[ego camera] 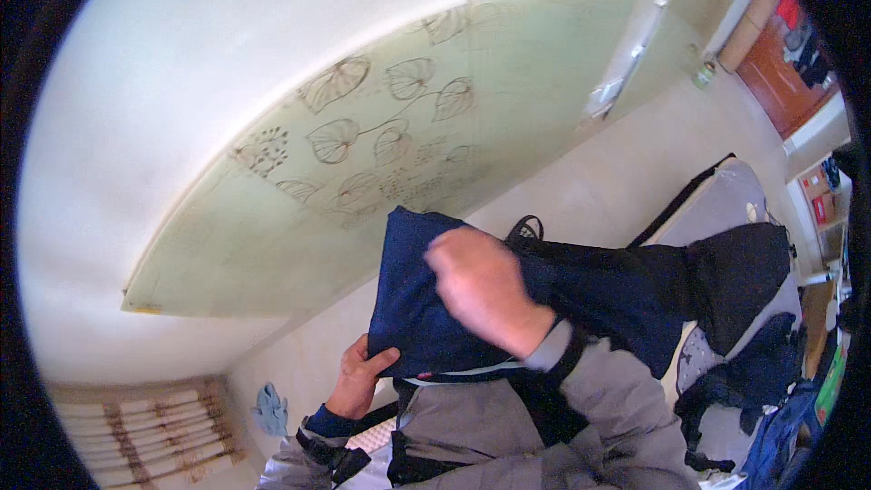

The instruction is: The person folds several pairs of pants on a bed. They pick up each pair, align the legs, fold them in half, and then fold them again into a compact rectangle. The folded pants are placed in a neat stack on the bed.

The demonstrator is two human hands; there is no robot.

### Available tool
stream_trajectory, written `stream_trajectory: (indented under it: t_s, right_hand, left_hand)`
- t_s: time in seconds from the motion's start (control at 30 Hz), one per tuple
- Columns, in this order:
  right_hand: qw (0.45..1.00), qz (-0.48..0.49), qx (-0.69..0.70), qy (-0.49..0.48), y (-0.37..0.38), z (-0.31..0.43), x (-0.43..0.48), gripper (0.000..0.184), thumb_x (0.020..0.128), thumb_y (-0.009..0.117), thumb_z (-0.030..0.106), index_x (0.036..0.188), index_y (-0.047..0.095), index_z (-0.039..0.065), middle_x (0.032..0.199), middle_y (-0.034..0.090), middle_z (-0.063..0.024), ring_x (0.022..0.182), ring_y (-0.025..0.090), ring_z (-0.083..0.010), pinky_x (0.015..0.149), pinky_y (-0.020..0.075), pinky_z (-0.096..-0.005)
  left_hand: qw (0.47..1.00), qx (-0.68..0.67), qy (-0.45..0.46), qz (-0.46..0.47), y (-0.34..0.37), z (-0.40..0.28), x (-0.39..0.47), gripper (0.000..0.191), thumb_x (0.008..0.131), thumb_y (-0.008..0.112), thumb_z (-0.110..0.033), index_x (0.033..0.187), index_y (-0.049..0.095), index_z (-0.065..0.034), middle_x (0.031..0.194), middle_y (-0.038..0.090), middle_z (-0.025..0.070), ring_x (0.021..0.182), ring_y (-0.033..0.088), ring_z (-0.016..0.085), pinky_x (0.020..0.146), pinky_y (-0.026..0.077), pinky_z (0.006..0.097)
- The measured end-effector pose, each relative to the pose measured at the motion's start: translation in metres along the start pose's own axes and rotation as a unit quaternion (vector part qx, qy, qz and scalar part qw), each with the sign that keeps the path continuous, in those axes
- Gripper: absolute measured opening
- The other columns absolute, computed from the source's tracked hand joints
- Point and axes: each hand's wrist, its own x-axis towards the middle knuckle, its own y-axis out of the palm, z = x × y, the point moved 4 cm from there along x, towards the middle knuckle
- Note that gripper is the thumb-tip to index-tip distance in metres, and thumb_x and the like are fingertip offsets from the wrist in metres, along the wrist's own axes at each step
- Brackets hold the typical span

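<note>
A dark navy cloth garment [422,286] is spread out before me, its near part raised in front of my body. My left hand [357,374] pinches its lower left corner, with the thumb on top of the cloth. My right hand [483,286] lies over the upper middle of the garment, blurred, with its fingers curled; whether it grips the cloth cannot be told. Further dark fabric [612,279] stretches right from under my right hand, across a padded, light-coloured ironing board [728,197]. A small patterned black item [527,228] shows just beyond the cloth.
A green panel with leaf drawings [340,139] stands behind the garment. Black clothing [742,367] and blue denim [779,429] lie at the right. A light blue cloth [271,410] is at the lower left, near a striped blind [156,432]. A brown wooden surface [779,78] is at upper right.
</note>
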Motion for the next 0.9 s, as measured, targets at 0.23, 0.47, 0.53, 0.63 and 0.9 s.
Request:
stream_trajectory:
  t_s: [0.23,0.47,0.53,0.63,0.9]
  right_hand:
    - [0.984,0.177,0.026,-0.018,0.024,-0.049,-0.011,0.029,0.090,0.061,0.015,0.115,0.064,0.001,0.116,0.065,-0.0169,0.113,0.062,-0.0364,0.100,0.0495,-0.0455]
    - [0.996,0.084,0.024,0.010,0.003,-0.054,-0.012,0.031,0.085,0.060,0.006,0.116,0.063,0.001,0.110,0.067,-0.0214,0.100,0.065,-0.0401,0.090,0.0532,-0.0452]
    - [0.987,0.086,0.069,-0.118,0.012,-0.043,-0.025,0.031,0.086,0.061,0.010,0.116,0.062,0.003,0.108,0.067,-0.0185,0.100,0.065,-0.0390,0.090,0.0529,-0.0452]
    - [0.995,0.066,-0.065,0.046,0.001,-0.115,-0.053,0.022,0.085,0.062,0.012,0.106,0.063,0.005,0.101,0.070,-0.0177,0.094,0.069,-0.0383,0.082,0.0555,-0.0483]
    - [0.945,-0.023,-0.069,0.318,-0.195,-0.195,-0.186,0.024,0.096,0.063,0.018,0.112,0.066,0.001,0.098,0.072,-0.0203,0.088,0.071,-0.0370,0.076,0.0550,-0.0426]
  left_hand:
    - [0.999,-0.016,0.012,0.042,-0.003,-0.008,0.005,0.039,0.092,0.072,-0.009,0.128,0.060,0.0015,0.119,0.071,0.0102,0.108,0.067,0.020,0.101,0.051,0.0388]
    - [0.999,-0.007,-0.005,0.043,-0.001,-0.013,0.001,0.044,0.091,0.070,-0.002,0.133,0.057,0.0044,0.125,0.069,0.0118,0.112,0.066,0.021,0.104,0.049,0.0387]
    - [0.999,0.009,0.014,0.052,-0.003,-0.017,0.003,0.042,0.090,0.071,-0.003,0.130,0.060,0.0017,0.124,0.069,0.0113,0.111,0.066,0.021,0.104,0.050,0.0384]
    - [0.997,0.044,0.013,0.054,-0.014,-0.017,0.004,0.042,0.088,0.074,-0.006,0.127,0.061,0.0006,0.122,0.070,0.0109,0.109,0.067,0.021,0.102,0.051,0.0383]
    - [0.943,0.319,0.091,-0.006,-0.015,-0.053,0.008,0.059,0.086,0.071,-0.003,0.140,0.049,-0.0027,0.132,0.062,0.0143,0.121,0.060,0.024,0.093,0.052,0.0353]
